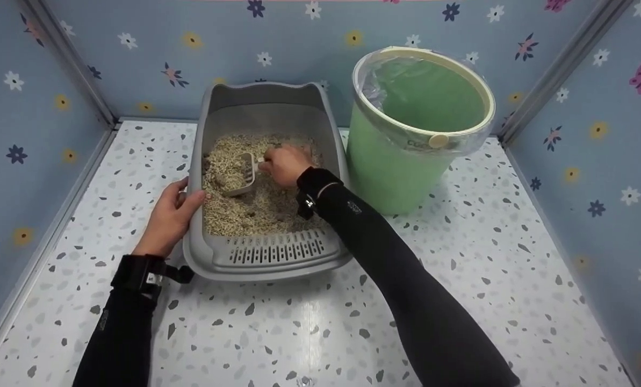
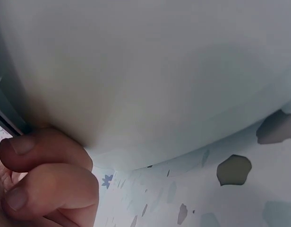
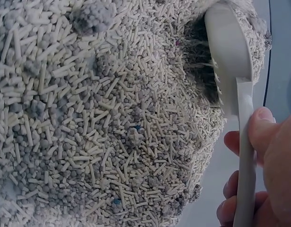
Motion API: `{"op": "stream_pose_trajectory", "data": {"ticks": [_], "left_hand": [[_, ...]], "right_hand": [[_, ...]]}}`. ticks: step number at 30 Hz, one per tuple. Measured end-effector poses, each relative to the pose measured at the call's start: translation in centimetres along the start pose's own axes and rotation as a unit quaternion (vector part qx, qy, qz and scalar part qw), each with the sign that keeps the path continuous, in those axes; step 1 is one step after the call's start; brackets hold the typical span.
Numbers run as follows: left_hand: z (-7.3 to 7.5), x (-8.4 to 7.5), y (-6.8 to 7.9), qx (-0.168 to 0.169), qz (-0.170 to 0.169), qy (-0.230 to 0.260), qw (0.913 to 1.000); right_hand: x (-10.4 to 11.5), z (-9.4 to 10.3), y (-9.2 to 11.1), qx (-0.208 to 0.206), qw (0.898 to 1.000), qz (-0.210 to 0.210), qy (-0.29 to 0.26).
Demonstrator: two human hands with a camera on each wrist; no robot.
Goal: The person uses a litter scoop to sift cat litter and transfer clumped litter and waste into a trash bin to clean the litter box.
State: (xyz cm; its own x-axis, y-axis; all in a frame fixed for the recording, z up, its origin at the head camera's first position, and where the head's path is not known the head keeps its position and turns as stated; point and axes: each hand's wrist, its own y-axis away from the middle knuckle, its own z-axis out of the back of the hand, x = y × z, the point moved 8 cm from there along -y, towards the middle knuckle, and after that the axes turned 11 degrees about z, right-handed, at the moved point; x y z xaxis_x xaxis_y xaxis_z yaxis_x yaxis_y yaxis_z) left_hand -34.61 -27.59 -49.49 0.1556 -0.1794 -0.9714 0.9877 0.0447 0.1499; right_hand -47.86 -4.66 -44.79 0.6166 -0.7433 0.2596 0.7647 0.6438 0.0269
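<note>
A grey litter box [image 1: 277, 269] stands on the speckled floor, with beige pellet litter [image 1: 256, 220] spread over its bottom. My right hand [image 1: 289, 165] grips the handle of a pale litter scoop [image 1: 247, 177], fingers wrapped round it. The scoop's slotted head [image 3: 230, 45] is sunk partly into the litter toward the box's left side. On the box's left rim rests my left hand [image 1: 172, 215], thumb over the edge and curled fingers [image 2: 55, 184] against the outer wall. Several greyish clumps [image 3: 94, 18] show among the pellets in the right wrist view.
Right of the box, close beside it, stands a green bin [image 1: 401, 172] lined with a clear plastic bag [image 1: 374, 91]. Blue flowered walls [image 1: 299, 37] enclose the floor [image 1: 309, 333] at the back and both sides. A slotted ledge [image 1: 277, 248] forms the box's near end.
</note>
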Motion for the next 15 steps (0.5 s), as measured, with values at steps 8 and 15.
{"op": "stream_pose_trajectory", "data": {"ticks": [8, 15], "left_hand": [[-0.17, 0.22, 0.02, 0.013, 0.000, -0.013, 0.9998], [-0.06, 0.44, -0.17, 0.012, 0.001, -0.004, 0.9999]], "right_hand": [[0.33, 0.15, 0.26, -0.023, 0.998, 0.030, -0.046], [0.38, 0.00, 0.30, -0.010, 0.997, 0.037, -0.062]]}}
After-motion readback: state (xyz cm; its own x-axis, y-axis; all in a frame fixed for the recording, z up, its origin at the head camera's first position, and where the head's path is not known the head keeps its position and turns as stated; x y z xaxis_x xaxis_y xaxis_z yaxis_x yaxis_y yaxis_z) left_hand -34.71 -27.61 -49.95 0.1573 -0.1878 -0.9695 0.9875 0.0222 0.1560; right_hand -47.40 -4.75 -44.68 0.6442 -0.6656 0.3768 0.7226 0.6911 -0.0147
